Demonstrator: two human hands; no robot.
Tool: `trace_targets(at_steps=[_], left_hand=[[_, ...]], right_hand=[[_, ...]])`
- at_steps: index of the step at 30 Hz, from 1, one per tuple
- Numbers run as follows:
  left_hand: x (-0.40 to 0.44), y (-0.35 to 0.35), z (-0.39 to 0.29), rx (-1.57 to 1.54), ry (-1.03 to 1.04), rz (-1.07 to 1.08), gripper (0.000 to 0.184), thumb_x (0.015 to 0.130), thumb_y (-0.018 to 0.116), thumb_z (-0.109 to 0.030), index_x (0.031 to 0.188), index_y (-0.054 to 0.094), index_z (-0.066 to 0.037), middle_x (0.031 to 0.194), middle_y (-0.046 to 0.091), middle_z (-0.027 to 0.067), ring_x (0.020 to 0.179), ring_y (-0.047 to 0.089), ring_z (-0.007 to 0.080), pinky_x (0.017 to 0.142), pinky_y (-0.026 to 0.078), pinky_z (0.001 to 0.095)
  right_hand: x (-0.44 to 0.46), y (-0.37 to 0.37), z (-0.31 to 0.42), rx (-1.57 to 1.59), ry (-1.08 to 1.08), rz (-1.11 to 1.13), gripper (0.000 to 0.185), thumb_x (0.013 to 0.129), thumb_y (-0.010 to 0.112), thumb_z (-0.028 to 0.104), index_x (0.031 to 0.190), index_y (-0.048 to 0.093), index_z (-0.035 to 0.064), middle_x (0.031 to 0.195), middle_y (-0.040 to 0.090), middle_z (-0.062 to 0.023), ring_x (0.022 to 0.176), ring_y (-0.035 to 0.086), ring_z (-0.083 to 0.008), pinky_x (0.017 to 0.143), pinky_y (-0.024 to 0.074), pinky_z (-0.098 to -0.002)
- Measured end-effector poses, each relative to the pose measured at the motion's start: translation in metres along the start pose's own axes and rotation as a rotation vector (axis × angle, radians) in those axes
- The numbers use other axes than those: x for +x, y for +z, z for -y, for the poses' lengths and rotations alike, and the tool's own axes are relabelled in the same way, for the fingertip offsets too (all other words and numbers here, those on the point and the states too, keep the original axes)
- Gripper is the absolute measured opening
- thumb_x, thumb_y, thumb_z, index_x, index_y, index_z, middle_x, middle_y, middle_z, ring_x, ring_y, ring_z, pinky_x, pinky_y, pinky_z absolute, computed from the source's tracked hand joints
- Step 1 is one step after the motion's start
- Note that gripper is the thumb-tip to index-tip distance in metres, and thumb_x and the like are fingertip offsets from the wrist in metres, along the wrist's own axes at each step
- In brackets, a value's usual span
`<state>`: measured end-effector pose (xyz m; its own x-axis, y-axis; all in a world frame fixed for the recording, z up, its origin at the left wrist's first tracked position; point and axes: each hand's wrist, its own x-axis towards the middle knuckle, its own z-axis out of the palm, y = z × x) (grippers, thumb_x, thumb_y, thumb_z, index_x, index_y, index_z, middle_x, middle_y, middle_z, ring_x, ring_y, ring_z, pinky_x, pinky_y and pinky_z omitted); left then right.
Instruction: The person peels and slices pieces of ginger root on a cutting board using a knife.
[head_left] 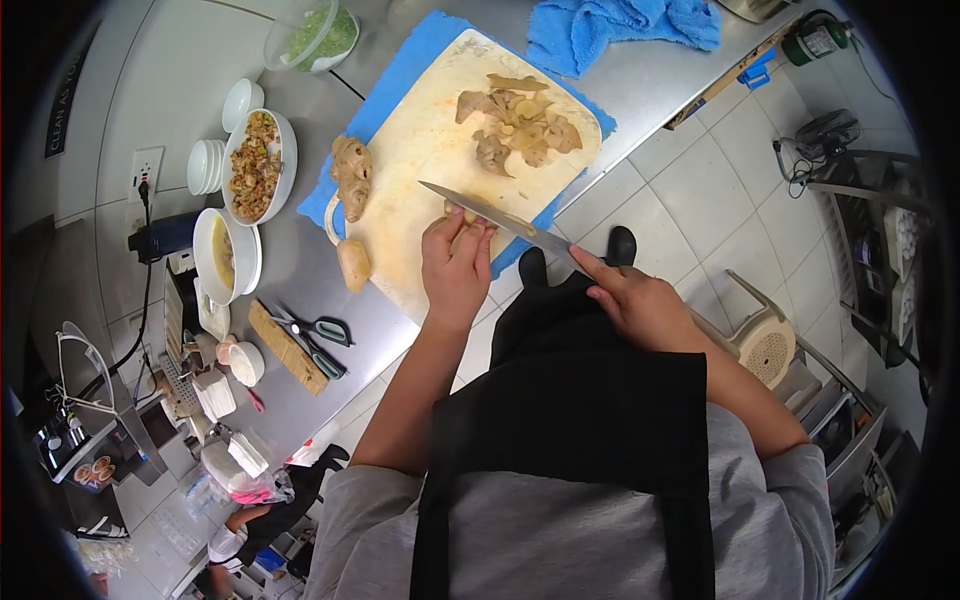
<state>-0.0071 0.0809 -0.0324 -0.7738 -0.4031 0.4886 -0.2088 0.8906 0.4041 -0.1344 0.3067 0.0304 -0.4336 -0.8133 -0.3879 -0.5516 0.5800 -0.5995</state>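
My right hand (635, 298) is closed round the handle of a large knife (500, 216), whose blade lies across the front of a pale cutting board (410, 220). Under the blade, my left hand (458, 262) pinches a small yellowish piece, apparently ginger (470, 208), partly hidden by fingers and knife. Brown peelings and slices (525, 130) are heaped on the board's far part. A knobbly ginger root (351, 175) rests at the board's left edge, with a smaller root piece (353, 264) below it. Beneath the board is a blue cloth (430, 35).
On the steel counter's left stand a bowl of chopped food (256, 165), a bowl with yellow liquid (224, 257), scissors (322, 340) and a wooden block (288, 345). A blue towel (620, 32) lies at the back. Another person (250, 525) is at lower left.
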Motion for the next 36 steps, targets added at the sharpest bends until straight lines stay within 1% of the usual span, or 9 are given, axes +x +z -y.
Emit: trace_targets(at_steps=[9, 12, 15, 19, 23, 28, 32, 34, 36], left_hand=[[-0.006, 0.005, 0.006, -0.057, -0.016, -0.025, 0.021, 0.080, 0.075, -0.004, 0.100, 0.070, -0.005, 0.114, 0.058, 0.0132, 0.101, 0.058, 0.0310, 0.083, 0.052, 0.0372], [-0.003, 0.001, 0.003, -0.053, -0.012, -0.001, 0.016, 0.081, 0.074, -0.002, 0.097, 0.068, -0.002, 0.113, 0.055, 0.0152, 0.103, 0.058, 0.0298, 0.085, 0.052, 0.0357], [-0.002, -0.001, 0.002, -0.045, -0.007, 0.030, 0.013, 0.083, 0.072, 0.000, 0.095, 0.066, -0.001, 0.113, 0.053, 0.0168, 0.107, 0.057, 0.0291, 0.086, 0.053, 0.0347], [-0.003, -0.001, 0.000, -0.066, -0.069, 0.047, 0.017, 0.084, 0.072, -0.003, 0.100, 0.067, -0.002, 0.112, 0.054, 0.0164, 0.110, 0.056, 0.0299, 0.088, 0.052, 0.0356], [0.000, -0.005, -0.006, -0.060, -0.138, 0.024, 0.023, 0.084, 0.072, -0.005, 0.107, 0.067, -0.005, 0.111, 0.054, 0.0160, 0.111, 0.055, 0.0298, 0.090, 0.051, 0.0359], [-0.004, -0.002, -0.003, -0.050, -0.186, 0.053, 0.029, 0.086, 0.071, -0.008, 0.114, 0.066, -0.008, 0.112, 0.056, 0.0163, 0.112, 0.052, 0.0293, 0.093, 0.048, 0.0367], [-0.006, 0.000, -0.001, -0.047, -0.203, 0.055, 0.029, 0.086, 0.071, -0.009, 0.114, 0.066, -0.007, 0.113, 0.056, 0.0166, 0.111, 0.050, 0.0294, 0.092, 0.047, 0.0365], [0.000, -0.003, -0.004, -0.004, -0.126, 0.032, 0.026, 0.087, 0.071, -0.007, 0.112, 0.066, -0.007, 0.115, 0.048, 0.0154, 0.094, 0.066, 0.0265, 0.080, 0.058, 0.0333], [0.000, -0.004, -0.004, 0.001, -0.125, 0.030, 0.026, 0.087, 0.071, -0.007, 0.112, 0.066, -0.007, 0.115, 0.047, 0.0155, 0.095, 0.065, 0.0265, 0.080, 0.058, 0.0332]], right_hand=[[0.025, -0.013, 0.005, 0.216, -0.064, 0.064, 0.047, 0.101, 0.047, 0.034, 0.147, 0.038, 0.0302, 0.081, 0.066, -0.0180, 0.074, 0.065, -0.0375, 0.072, 0.0517, -0.0465], [0.040, -0.041, 0.017, 0.235, 0.020, 0.275, 0.045, 0.101, 0.044, 0.032, 0.146, 0.040, 0.0255, 0.083, 0.067, -0.0196, 0.079, 0.065, -0.0401, 0.076, 0.0510, -0.0467], [0.059, -0.043, 0.013, 0.342, -0.023, 0.329, 0.043, 0.103, 0.041, 0.032, 0.145, 0.042, 0.0194, 0.099, 0.067, -0.0239, 0.096, 0.064, -0.0397, 0.088, 0.0488, -0.0438], [0.083, -0.028, -0.004, 0.460, -0.174, 0.283, 0.045, 0.103, 0.041, 0.034, 0.143, 0.044, 0.0130, 0.110, 0.064, -0.0255, 0.104, 0.062, -0.0383, 0.090, 0.0486, -0.0423], [0.056, -0.023, 0.004, 0.334, -0.132, 0.229, 0.045, 0.103, 0.041, 0.033, 0.145, 0.042, 0.0166, 0.107, 0.066, -0.0233, 0.097, 0.063, -0.0401, 0.088, 0.0497, -0.0439], [0.002, -0.012, 0.002, 0.122, -0.029, 0.105, 0.052, 0.100, 0.049, 0.032, 0.149, 0.033, 0.0276, 0.087, 0.065, -0.0191, 0.074, 0.065, -0.0372, 0.071, 0.0531, -0.0471], [-0.016, -0.008, -0.004, 0.071, -0.006, 0.071, 0.054, 0.098, 0.052, 0.032, 0.149, 0.033, 0.0314, 0.081, 0.062, -0.0189, 0.070, 0.065, -0.0348, 0.065, 0.0537, -0.0448], [-0.018, -0.008, -0.005, 0.058, -0.006, 0.035, 0.054, 0.098, 0.052, 0.032, 0.149, 0.033, 0.0344, 0.081, 0.062, -0.0180, 0.068, 0.065, -0.0353, 0.064, 0.0540, -0.0447], [-0.018, -0.005, -0.007, 0.072, -0.011, 0.026, 0.054, 0.098, 0.052, 0.032, 0.149, 0.033, 0.0339, 0.080, 0.062, -0.0179, 0.068, 0.065, -0.0353, 0.064, 0.0541, -0.0445]])
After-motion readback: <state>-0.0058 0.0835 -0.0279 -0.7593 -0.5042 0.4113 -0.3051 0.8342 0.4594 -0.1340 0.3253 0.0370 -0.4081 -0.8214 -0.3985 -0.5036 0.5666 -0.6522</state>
